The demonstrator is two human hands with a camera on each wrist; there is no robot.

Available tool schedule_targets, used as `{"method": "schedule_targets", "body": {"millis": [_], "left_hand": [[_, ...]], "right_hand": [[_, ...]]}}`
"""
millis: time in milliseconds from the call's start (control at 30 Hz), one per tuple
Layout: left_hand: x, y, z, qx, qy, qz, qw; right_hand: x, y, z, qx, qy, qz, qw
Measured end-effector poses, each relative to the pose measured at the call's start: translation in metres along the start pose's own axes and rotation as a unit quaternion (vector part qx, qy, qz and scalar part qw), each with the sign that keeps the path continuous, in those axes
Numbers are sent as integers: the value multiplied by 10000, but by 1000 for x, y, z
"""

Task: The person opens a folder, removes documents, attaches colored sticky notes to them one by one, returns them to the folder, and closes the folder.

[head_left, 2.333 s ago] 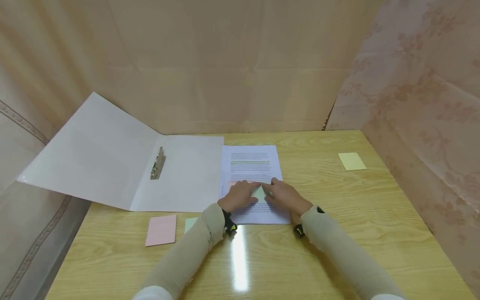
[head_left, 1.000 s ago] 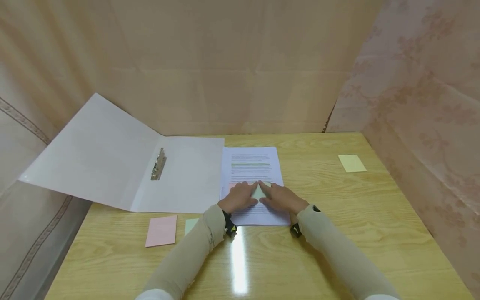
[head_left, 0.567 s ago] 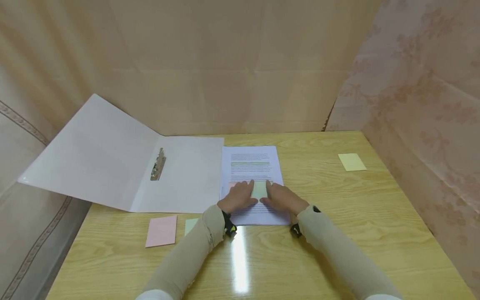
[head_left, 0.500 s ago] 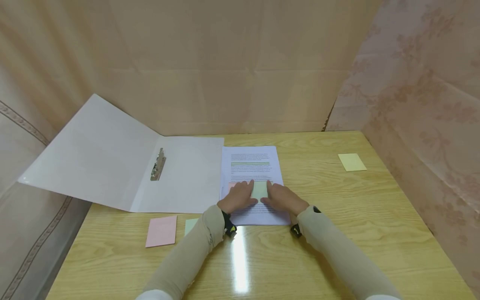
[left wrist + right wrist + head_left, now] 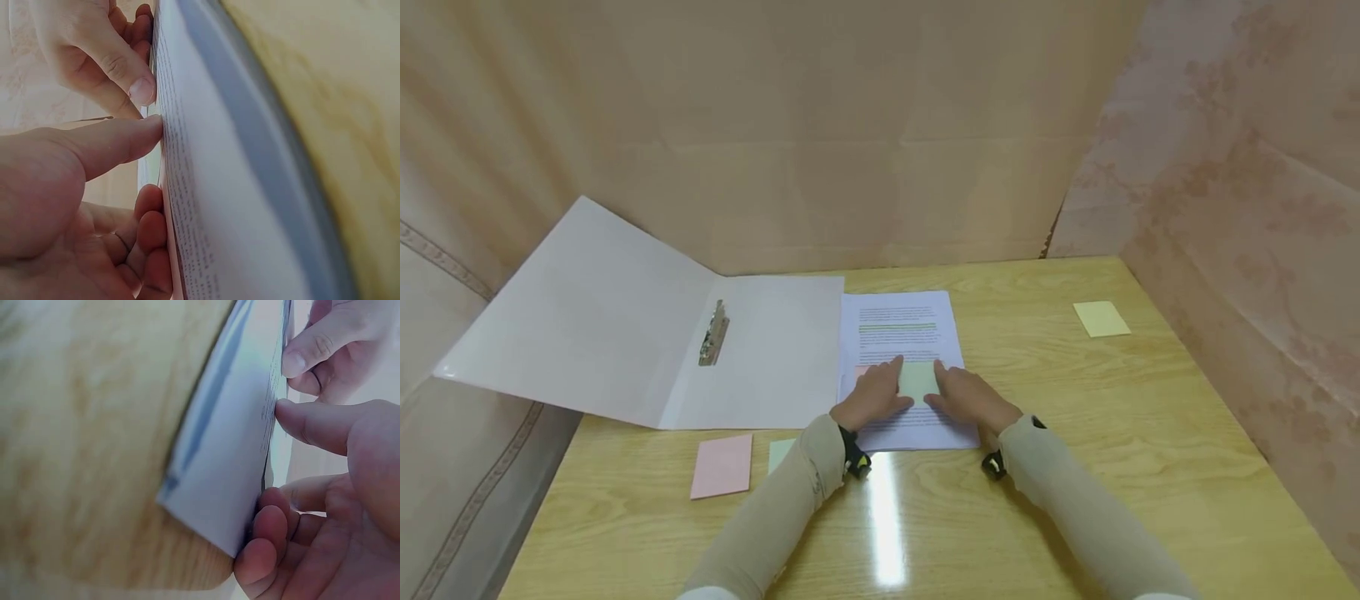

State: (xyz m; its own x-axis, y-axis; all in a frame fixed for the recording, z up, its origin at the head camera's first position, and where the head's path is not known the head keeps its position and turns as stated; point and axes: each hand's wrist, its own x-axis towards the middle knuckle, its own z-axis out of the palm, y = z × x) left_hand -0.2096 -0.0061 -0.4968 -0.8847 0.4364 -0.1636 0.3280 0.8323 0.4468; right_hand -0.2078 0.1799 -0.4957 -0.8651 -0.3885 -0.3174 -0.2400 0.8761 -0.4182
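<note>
A green sticky note [image 5: 917, 382] lies on a stack of printed sheets [image 5: 901, 333], just below the middle of the page. My left hand [image 5: 872, 395] touches its left side with thumb and fingertips, and my right hand [image 5: 968, 395] does the same on the right. Part of a pink note [image 5: 862, 369] shows beside the left hand, the remainder hidden under it. In the left wrist view, the left thumb [image 5: 119, 147] rests on the page close to the right hand's thumb. The right wrist view has the right fingertips [image 5: 257, 556] at the stack's edge.
Left of the sheets stands an open white folder [image 5: 782, 350] with a metal clip [image 5: 713, 335]. In front of it lie a pink sticky pad [image 5: 722, 467] and a green one [image 5: 780, 452], partly covered by the left sleeve. A yellow pad [image 5: 1101, 318] sits at the far right.
The fingers have spread apart from the middle of the green note toward its two sides, so more of it shows. The view has shifted slightly.
</note>
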Motion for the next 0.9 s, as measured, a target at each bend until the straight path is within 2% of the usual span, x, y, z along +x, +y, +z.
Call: {"method": "schedule_targets", "body": {"millis": [100, 233, 567, 700, 900], "left_hand": [[0, -1, 0, 7, 28, -14, 10000], [1, -1, -1, 174, -115, -123, 9997], [4, 1, -2, 586, -207, -77, 9980], [4, -2, -3, 504, -136, 84, 9986], [-4, -8, 1, 140, 69, 577, 9982]], "right_hand": [[-1, -1, -3, 21, 35, -96, 9999], [-1, -3, -7, -29, 56, -113, 9999], [0, -2, -7, -331, -25, 49, 9994], [0, 1, -7, -89, 14, -23, 10000], [-2, 14, -3, 905, 102, -157, 9957]]}}
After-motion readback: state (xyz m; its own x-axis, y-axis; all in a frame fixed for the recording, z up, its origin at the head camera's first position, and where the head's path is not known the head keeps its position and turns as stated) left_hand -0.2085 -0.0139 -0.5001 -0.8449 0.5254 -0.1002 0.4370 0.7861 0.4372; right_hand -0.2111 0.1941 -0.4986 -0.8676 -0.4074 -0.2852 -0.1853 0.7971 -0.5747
